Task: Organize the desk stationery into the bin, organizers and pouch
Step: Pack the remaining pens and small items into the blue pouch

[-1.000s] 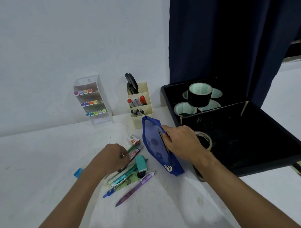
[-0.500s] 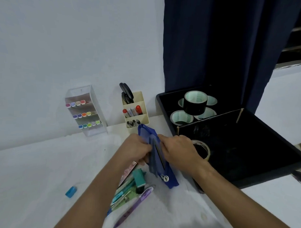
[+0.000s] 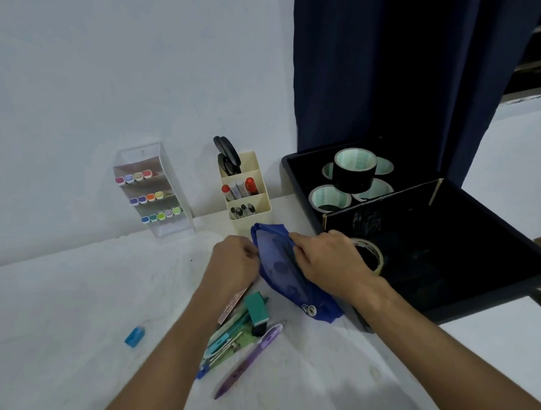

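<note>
A blue mesh pouch (image 3: 279, 266) lies on the white desk between my hands. My left hand (image 3: 233, 261) pinches its left edge and my right hand (image 3: 325, 262) grips its right edge near the top. Below the pouch lies a pile of pens (image 3: 231, 338), with a teal stapler-like block (image 3: 258, 310) and a purple pen (image 3: 251, 357). A small blue sharpener (image 3: 135, 337) sits apart at the left. The black bin (image 3: 475, 273) at the right holds tape rolls (image 3: 354, 169); a clear tape roll (image 3: 373, 254) shows behind my right hand.
A clear organizer (image 3: 153, 188) with rows of coloured markers leans at the wall. A cream organizer (image 3: 246, 188) beside it holds scissors (image 3: 226, 154) and markers. A dark blue curtain (image 3: 390, 71) hangs behind the bin.
My left hand left the pen pile and came up to the pouch's left edge. Both hands now hold the pouch, which has shifted a little toward the cream organizer.
</note>
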